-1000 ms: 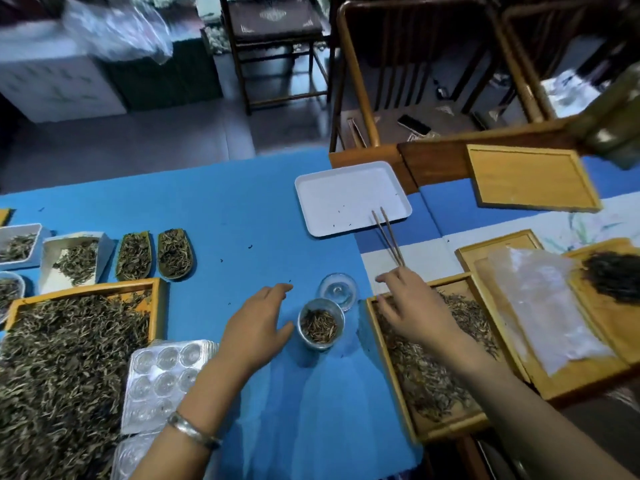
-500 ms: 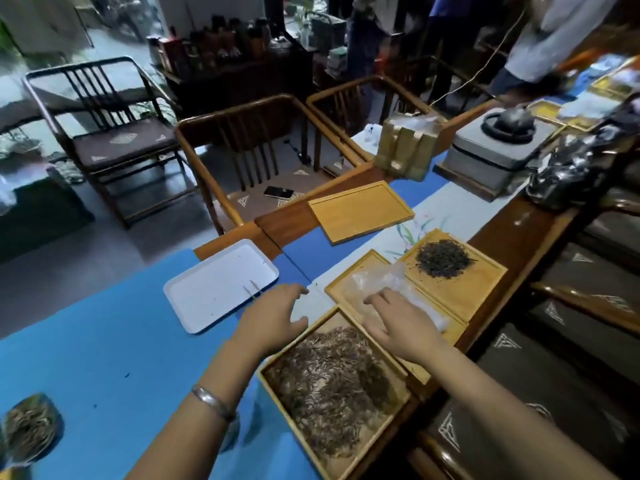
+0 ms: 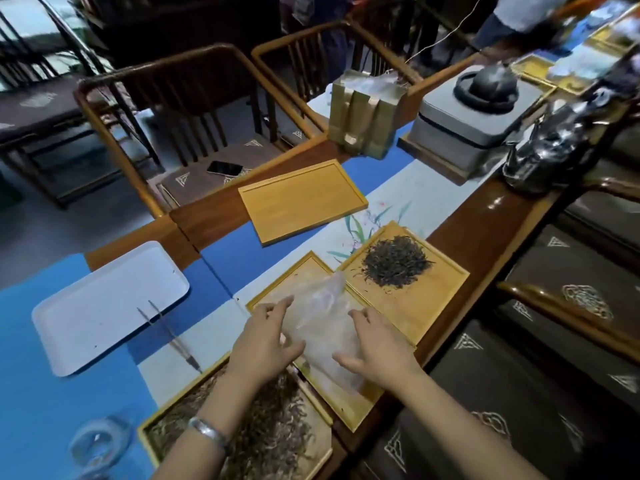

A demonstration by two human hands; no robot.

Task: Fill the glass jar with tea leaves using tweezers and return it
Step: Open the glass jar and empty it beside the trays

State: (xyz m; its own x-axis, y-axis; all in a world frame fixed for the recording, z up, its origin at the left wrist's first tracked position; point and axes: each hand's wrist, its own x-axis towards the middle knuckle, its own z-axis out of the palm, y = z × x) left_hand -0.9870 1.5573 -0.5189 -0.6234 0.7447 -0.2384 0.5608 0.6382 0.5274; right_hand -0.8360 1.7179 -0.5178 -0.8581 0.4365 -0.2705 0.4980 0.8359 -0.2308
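Both-handed contact first: the left hand [image 3: 263, 344] and the right hand [image 3: 377, 351] lay with fingers spread and loosely curved on a clear plastic bag [image 3: 325, 317], one hand at each side of it; whether either hand actually pinched the film could not be told. The bag rested on a bamboo tray [image 3: 349, 407] and its far end stood lifted off the wood. A silver bangle [image 3: 207, 432] sat on the left wrist. Just beside this tray, on its far right, a second bamboo tray [image 3: 426, 306] carried a heap of dark tea leaves [image 3: 396, 261]. Under the left forearm a third bamboo tray [image 3: 152, 431] was filled with paler, longer tea leaves [image 3: 277, 434]. The tweezers [image 3: 169, 336] lay unheld, tips on the near edge of a white plastic tray [image 3: 104, 303] and the other end pointing toward the pale-leaf tray. A rounded clear glass piece [image 3: 100, 445] stood on the blue table mat [image 3: 41, 410] at the bottom-left edge, blurred; jar or lid could not be told. Further out, an empty wooden tray [image 3: 301, 200] lay near the table's far edge, with gold packets [image 3: 363, 123] and a dark kettle on a grey base [image 3: 481, 109] beyond. A phone [image 3: 225, 168] rested on a chair seat behind the table.
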